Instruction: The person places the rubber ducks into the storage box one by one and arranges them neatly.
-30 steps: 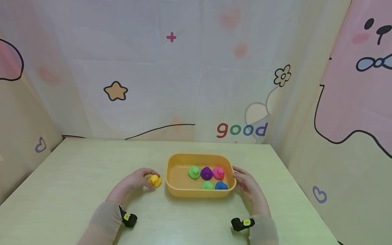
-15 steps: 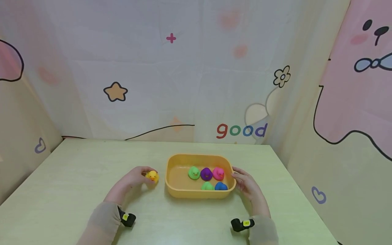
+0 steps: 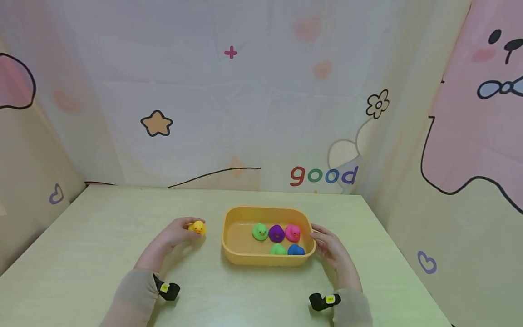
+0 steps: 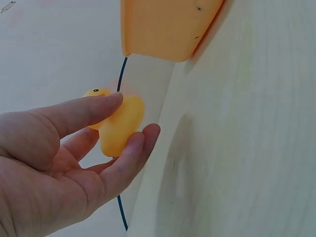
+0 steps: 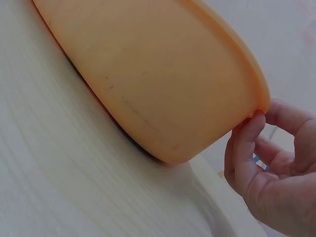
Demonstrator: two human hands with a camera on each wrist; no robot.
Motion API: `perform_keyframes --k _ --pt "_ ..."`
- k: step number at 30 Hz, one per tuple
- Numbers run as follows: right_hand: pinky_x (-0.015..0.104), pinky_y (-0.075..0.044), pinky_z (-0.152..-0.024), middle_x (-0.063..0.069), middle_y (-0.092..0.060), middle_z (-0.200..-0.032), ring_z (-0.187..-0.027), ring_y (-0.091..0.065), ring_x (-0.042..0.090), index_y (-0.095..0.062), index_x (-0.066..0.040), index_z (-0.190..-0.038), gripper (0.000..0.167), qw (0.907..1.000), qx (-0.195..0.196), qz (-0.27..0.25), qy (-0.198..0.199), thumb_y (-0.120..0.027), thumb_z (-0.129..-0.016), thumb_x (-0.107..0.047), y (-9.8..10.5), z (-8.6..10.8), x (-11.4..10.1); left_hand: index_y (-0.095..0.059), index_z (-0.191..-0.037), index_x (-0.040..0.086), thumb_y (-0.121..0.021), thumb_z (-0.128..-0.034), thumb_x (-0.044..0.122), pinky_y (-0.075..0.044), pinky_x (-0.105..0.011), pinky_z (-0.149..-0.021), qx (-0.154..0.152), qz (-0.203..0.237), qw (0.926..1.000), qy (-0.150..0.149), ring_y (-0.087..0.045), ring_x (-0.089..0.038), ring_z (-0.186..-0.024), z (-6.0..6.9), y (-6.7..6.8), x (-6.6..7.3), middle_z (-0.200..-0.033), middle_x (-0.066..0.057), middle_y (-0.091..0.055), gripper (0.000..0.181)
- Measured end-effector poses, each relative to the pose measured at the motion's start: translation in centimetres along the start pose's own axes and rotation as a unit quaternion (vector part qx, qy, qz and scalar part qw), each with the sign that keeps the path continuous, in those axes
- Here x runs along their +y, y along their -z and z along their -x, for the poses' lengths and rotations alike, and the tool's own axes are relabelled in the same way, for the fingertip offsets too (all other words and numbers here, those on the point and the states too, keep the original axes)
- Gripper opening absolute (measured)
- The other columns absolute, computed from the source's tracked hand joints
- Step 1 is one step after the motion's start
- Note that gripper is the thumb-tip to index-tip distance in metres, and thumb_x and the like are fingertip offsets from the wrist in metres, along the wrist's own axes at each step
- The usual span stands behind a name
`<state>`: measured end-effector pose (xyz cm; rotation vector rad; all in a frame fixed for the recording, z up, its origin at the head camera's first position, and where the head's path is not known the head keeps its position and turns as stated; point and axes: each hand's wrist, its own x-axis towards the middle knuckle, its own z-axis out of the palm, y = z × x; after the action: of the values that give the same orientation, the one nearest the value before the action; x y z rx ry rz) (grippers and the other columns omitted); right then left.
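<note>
My left hand (image 3: pixel 176 232) pinches a yellow rubber duck (image 3: pixel 198 227) between thumb and fingers, to the left of a yellow-orange plastic tub. In the left wrist view the duck (image 4: pixel 123 126) is held off the table, its shadow falling apart from it. At the tub's right end, my right hand (image 3: pixel 330 245) grips the rim; the right wrist view has fingers under the lip of the tub (image 5: pixel 163 84). Inside the tub (image 3: pixel 241 260) sit a green duck (image 3: pixel 260 232), a purple duck (image 3: pixel 276 234), a pink duck (image 3: pixel 292 233), another green duck (image 3: pixel 278 249) and a blue duck (image 3: pixel 296 250). The front wall partly hides the last two.
The tub stands on a pale wooden table (image 3: pixel 122 218). A printed cloth backdrop (image 3: pixel 196 100) rises behind the table, with side panels to left and right. Each wrist carries a small black camera, the left one (image 3: pixel 168 290) and the right one (image 3: pixel 323 301).
My left hand has lifted the yellow duck and carried it a little left and away from the tub. The right hand and the tub stay in place.
</note>
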<state>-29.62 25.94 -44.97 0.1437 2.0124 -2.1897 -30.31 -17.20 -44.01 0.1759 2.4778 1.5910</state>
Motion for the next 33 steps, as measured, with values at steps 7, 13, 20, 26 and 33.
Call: perform_keyframes --k 7,13,20,26,33 --pt "0.016 -0.054 -0.08 -0.002 -0.058 -0.119 -0.087 -0.063 0.003 -0.033 0.004 -0.148 0.057 1.0 0.006 0.0 -0.002 -0.055 -0.097 -0.009 0.1 0.0 0.1 -0.053 -0.136 -0.004 -0.068 -0.0884 0.003 -0.05 -0.032 -0.092 0.009 0.026 0.9996 0.003 -0.055 -0.024 -0.105 -0.1 -0.1 0.0 -0.128 -0.024 -0.058 0.05" --pt "0.015 -0.053 -0.079 -0.002 -0.058 -0.118 -0.086 -0.062 0.002 -0.032 0.005 -0.148 0.058 1.0 0.004 0.003 0.001 -0.055 -0.097 -0.01 0.2 0.0 -0.1 -0.05 -0.139 -0.001 -0.066 -0.0916 0.008 -0.048 -0.034 -0.097 0.018 0.056 0.9983 0.001 -0.056 -0.022 -0.108 -0.4 -0.7 0.6 -0.132 -0.023 -0.056 0.051" --pt "0.014 -0.053 -0.078 -0.006 -0.059 -0.112 -0.086 -0.062 0.003 -0.033 0.005 -0.148 0.058 0.9999 0.01 -0.003 -0.001 -0.055 -0.097 -0.009 0.2 0.2 -0.4 -0.046 -0.142 -0.003 -0.063 -0.0931 0.009 -0.047 -0.032 -0.099 0.011 0.098 0.995 -0.017 -0.056 -0.017 -0.106 -0.6 -2.1 1.8 -0.13 -0.021 -0.056 0.053" --pt "0.016 -0.053 -0.08 -0.005 -0.059 -0.113 -0.088 -0.061 0.004 -0.033 0.005 -0.148 0.057 1.0 0.004 -0.006 -0.002 -0.055 -0.097 -0.01 0.1 0.0 0.0 -0.045 -0.141 -0.006 -0.06 -0.0943 0.006 -0.047 -0.03 -0.1 0.027 0.127 0.9911 -0.029 -0.057 -0.012 -0.101 -0.9 -3.1 3.1 -0.129 -0.022 -0.057 0.051" --pt "0.015 -0.053 -0.079 -0.005 -0.06 -0.112 -0.087 -0.061 0.004 -0.033 0.005 -0.148 0.057 1.0 0.006 -0.002 -0.001 -0.056 -0.097 -0.01 0.0 0.0 0.1 -0.049 -0.138 -0.005 -0.058 -0.0928 0.006 -0.045 -0.037 -0.104 0.004 0.131 0.9906 -0.041 -0.057 -0.018 -0.104 -1.5 -5.2 5.1 -0.125 -0.019 -0.06 0.048"
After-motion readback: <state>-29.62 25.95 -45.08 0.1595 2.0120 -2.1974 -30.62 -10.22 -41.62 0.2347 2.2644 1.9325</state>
